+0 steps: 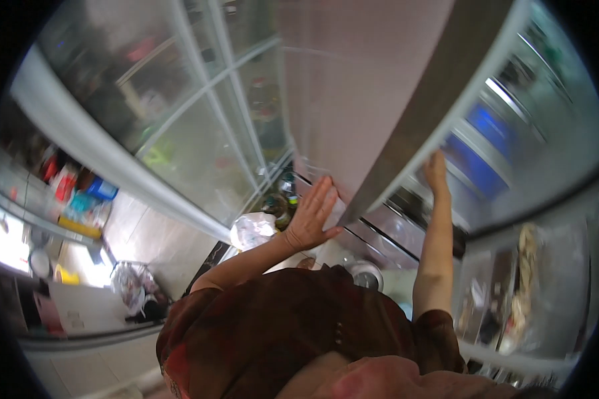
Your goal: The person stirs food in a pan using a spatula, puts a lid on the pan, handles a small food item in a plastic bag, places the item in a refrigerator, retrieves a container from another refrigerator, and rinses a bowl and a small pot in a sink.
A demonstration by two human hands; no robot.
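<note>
In front of me stands a refrigerator with a smooth pinkish door (359,99). My left hand (312,217) is held flat, with no object in it, at the lower part of that door; whether the palm touches it is unclear. To the right, an open compartment shows blurred shelves and a blue item (481,159). My right hand (435,169) reaches to the light edge of this compartment. Its fingers are blurred and partly hidden, so a hold cannot be made out. Food in clear bags (519,294) sits in a bin at the lower right.
A sliding glass door with a white frame (145,184) stands at left. Bottles (278,207) and a white plastic bag (253,231) lie by its foot. A round metal vessel (367,275) is close to my body. Bagged things (135,287) rest further left.
</note>
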